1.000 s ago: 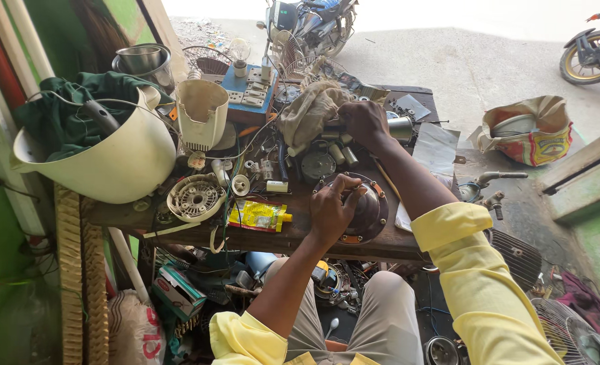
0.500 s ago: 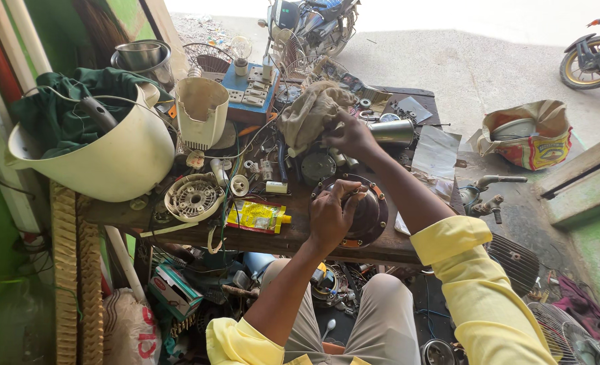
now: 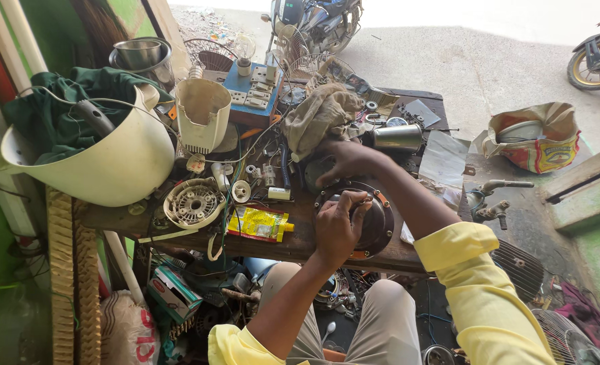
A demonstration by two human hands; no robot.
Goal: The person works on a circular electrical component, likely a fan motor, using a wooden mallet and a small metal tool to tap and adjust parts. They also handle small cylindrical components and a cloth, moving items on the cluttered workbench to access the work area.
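Nearest, the left hand [image 3: 337,226] lay on the near rim of a round dark motor [image 3: 371,220] that sat at the near edge of the cluttered wooden worktop [image 3: 293,240]; its fingers [image 3: 354,203] were curled narrowly onto the motor's top, though whether they pinched a small part could not be told. Just beyond, the right hand [image 3: 340,162] pressed the motor's far side, its fingers bent and close together, touching the casing beside a crumpled beige rag [image 3: 320,115].

Left of the motor lay a flat yellow packet [image 3: 259,223] with red and green print, and further left a round white fan part [image 3: 193,203]. A large cream tub [image 3: 104,162] stood at the left end, holding a dark green cloth [image 3: 50,101] and a grey handle. A cream ribbed cup [image 3: 202,111] stood upright behind it, nothing visible inside. A steel pot [image 3: 141,54] sat at the far left corner.

On the far side lay a blue switch board [image 3: 256,84] and a steel can [image 3: 398,137] on its side. Right, on the floor, a red and yellow printed bag [image 3: 536,138] held a metal bowl.
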